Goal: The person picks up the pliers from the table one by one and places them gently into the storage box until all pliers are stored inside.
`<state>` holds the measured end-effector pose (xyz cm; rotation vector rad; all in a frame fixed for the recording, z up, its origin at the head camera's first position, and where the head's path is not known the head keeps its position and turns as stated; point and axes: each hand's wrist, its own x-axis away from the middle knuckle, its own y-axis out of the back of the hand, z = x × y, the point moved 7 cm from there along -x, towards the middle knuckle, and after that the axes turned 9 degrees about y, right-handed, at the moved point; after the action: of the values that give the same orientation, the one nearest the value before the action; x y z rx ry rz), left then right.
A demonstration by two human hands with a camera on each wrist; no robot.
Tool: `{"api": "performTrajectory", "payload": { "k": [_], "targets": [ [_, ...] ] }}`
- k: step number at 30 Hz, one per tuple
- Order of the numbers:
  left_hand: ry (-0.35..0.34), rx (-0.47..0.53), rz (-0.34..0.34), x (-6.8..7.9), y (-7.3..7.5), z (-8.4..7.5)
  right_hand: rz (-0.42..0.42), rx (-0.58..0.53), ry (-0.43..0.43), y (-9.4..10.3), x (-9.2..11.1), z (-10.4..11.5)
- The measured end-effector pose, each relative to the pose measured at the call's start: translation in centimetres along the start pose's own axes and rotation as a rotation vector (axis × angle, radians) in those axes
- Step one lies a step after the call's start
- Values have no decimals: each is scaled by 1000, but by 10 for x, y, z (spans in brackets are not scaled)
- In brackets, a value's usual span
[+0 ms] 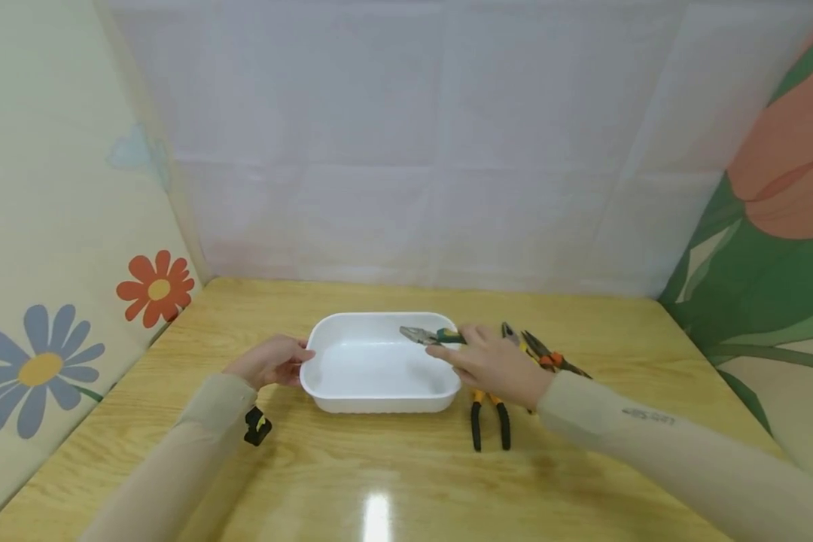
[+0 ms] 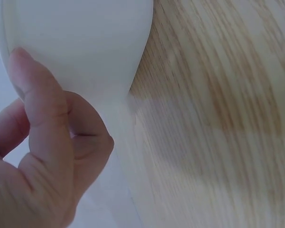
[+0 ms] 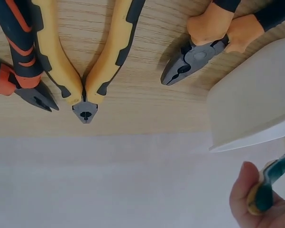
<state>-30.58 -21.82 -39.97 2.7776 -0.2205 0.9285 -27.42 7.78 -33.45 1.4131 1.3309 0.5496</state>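
Note:
A white rectangular plastic tub (image 1: 379, 404) with rounded corners sits on the wooden table. At its left end my left hand (image 1: 274, 361) grips the rim, thumb on the inner side and the other fingers outside, as the left wrist view shows. My right hand (image 1: 497, 365) holds combination pliers (image 1: 418, 335) by their green-and-yellow handles. Their metal jaws point left, over the inside of the tub near its right end. In the right wrist view the right hand shows only in the lower right corner, with the green handle (image 3: 264, 194) in its fingers.
Right of the tub lie pliers with orange-and-black handles (image 3: 234, 29), yellow-and-black pliers (image 3: 52, 42) and red-and-black pliers (image 3: 26, 57). A small black item with a yellow mark (image 1: 257, 427) is beside the left sleeve. White sheeting (image 1: 440, 150) stands behind the table.

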Motion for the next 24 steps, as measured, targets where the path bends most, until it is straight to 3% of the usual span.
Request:
{"api": "performTrajectory", "payload": {
  "k": [14, 24],
  "targets": [
    [5, 0, -20, -5, 1, 0, -26, -9, 83, 1, -16, 0],
    [27, 24, -47, -3, 3, 3, 26, 7, 112, -6, -33, 1]
  ]
}}
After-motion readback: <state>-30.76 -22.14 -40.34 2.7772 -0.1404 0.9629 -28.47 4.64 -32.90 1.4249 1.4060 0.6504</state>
